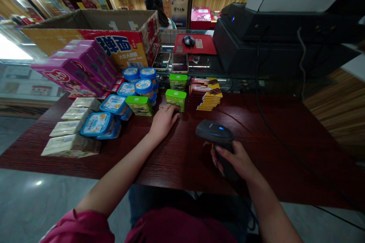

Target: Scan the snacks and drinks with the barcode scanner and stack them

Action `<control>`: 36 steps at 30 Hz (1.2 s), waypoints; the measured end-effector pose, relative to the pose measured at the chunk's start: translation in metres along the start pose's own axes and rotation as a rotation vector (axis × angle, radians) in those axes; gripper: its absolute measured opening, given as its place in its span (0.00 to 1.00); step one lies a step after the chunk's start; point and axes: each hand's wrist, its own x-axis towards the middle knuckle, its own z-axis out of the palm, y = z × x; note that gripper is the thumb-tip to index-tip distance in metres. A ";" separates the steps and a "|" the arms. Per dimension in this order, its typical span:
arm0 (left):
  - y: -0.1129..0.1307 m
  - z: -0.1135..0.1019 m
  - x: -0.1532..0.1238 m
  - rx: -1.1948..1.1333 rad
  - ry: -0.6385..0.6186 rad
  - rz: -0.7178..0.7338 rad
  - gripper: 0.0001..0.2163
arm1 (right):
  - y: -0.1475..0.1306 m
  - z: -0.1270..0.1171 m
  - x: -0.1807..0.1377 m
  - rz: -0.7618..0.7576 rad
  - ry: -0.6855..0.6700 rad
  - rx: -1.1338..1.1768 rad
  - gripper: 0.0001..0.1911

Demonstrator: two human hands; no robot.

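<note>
My right hand grips a black barcode scanner by its handle, with a blue light showing on its top. My left hand rests on the table with its thumb and fingers apart, against the lower front of a green tin. Another green tin stands behind that one, and a third green tin is left of my hand. Right of the tins is a stack of chocolate bars in brown and yellow wrappers.
Blue-lidded tubs and cream-coloured packs stand at the left. Behind them are purple boxes and a large cardboard carton. Phones and a mouse lie farther back. A black cable crosses the right side. A person is behind the counter.
</note>
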 end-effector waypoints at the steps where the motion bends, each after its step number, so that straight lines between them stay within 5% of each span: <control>1: 0.000 0.001 0.003 0.011 0.003 -0.004 0.09 | 0.001 -0.001 0.001 0.000 0.000 -0.003 0.27; 23: -0.038 0.027 0.066 -0.141 0.026 0.049 0.14 | 0.001 -0.001 0.000 0.025 0.022 -0.016 0.28; 29: -0.021 -0.012 0.022 -0.127 0.090 0.116 0.15 | -0.006 0.002 -0.006 0.046 0.101 0.010 0.26; 33: -0.026 -0.051 -0.026 0.028 0.352 0.199 0.16 | 0.002 -0.003 -0.002 0.028 0.062 0.001 0.27; 36: -0.040 -0.079 -0.047 0.119 0.488 0.049 0.21 | 0.007 -0.005 0.000 0.009 0.034 -0.016 0.26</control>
